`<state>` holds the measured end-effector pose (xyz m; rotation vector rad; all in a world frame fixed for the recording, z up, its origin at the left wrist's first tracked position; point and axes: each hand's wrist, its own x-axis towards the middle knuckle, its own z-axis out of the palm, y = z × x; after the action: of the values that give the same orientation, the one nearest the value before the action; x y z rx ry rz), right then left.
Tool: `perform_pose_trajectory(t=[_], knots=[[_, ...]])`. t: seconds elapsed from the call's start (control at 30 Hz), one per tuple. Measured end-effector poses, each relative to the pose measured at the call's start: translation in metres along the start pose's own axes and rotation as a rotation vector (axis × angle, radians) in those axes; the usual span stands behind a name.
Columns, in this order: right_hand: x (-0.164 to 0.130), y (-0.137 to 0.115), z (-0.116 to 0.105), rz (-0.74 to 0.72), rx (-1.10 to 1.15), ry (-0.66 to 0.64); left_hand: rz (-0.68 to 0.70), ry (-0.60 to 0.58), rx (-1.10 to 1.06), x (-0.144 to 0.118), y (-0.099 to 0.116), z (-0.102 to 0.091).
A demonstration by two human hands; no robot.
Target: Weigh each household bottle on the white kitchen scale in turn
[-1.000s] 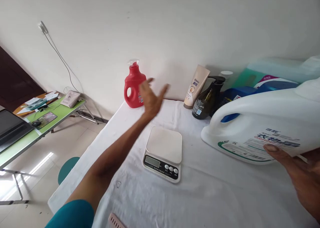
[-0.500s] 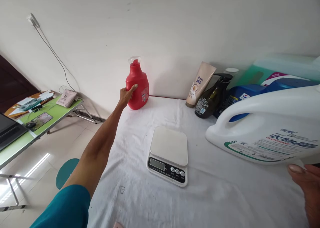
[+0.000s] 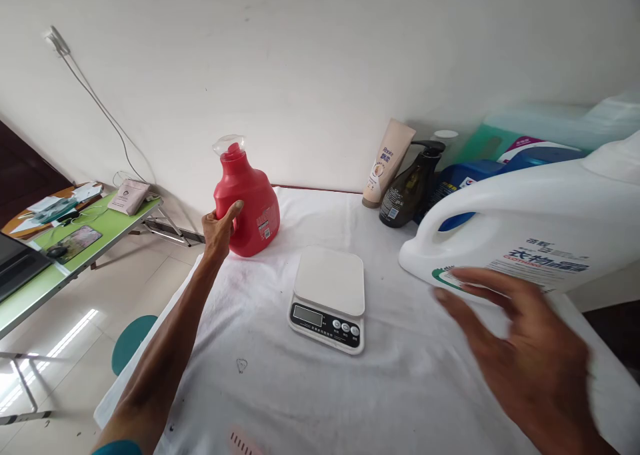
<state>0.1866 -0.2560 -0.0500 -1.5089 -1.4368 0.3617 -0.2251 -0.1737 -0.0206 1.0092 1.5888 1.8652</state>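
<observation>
My left hand point(image 3: 223, 232) is wrapped round the handle side of a red detergent bottle point(image 3: 249, 205) with a clear cap, near the far left corner of the cloth-covered table. The bottle leans a little to the left. Empty, with thumb and fingers apart, my right hand point(image 3: 530, 348) hovers at the right, slightly blurred. It is in front of a large white laundry jug point(image 3: 505, 205) that lies on its side. Between the hands sits a white kitchen scale point(image 3: 330, 282) with nothing on its plate; its display is dark.
Behind the jug stand a beige tube point(image 3: 387, 165), a dark pump bottle point(image 3: 413, 188) and blue bottles point(image 3: 457, 178) along the wall. A green table point(image 3: 107, 232) and a teal stool point(image 3: 131, 343) are at the left. A pink piece point(image 3: 243, 440) lies at the near edge.
The red bottle has come nearer and left in my left hand, and now tilts. My right hand has moved in from the right edge to the front of the white jug.
</observation>
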Motion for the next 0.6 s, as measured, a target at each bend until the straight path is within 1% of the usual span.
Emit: perform_pose_trajectory(t=[0.1, 0.17, 0.2, 0.27, 0.33, 0.37, 0.43, 0.5, 0.6], knots=[[0.021, -0.067, 0.051, -0.208, 0.190, -0.331, -0.011, -0.012, 0.001, -0.018, 0.008, -0.018], [0.036, -0.100, 0.091, -0.300, 0.273, -0.507, -0.017, -0.024, -0.008, -0.029, 0.015, -0.028], [0.042, -0.112, 0.110, -0.315, 0.305, -0.581, -0.021, -0.028, -0.020, -0.035, 0.020, -0.032], [0.053, -0.132, 0.141, -0.287, 0.369, -0.701, -0.034, -0.042, -0.046, -0.045, 0.030, -0.038], [0.062, -0.145, 0.157, -0.239, 0.456, -0.840, -0.038, -0.064, -0.076, -0.053, 0.042, -0.042], [0.065, -0.149, 0.160, -0.215, 0.505, -0.906, -0.038, -0.078, -0.091, -0.057, 0.048, -0.042], [0.070, -0.156, 0.153, -0.193, 0.588, -0.984, -0.034, -0.116, -0.118, -0.062, 0.060, -0.041], [0.075, -0.159, 0.137, -0.206, 0.612, -0.957, -0.024, -0.164, -0.139, -0.065, 0.072, -0.037], [0.081, -0.159, 0.107, -0.240, 0.593, -0.856, -0.004, -0.264, -0.166, -0.066, 0.085, -0.024]])
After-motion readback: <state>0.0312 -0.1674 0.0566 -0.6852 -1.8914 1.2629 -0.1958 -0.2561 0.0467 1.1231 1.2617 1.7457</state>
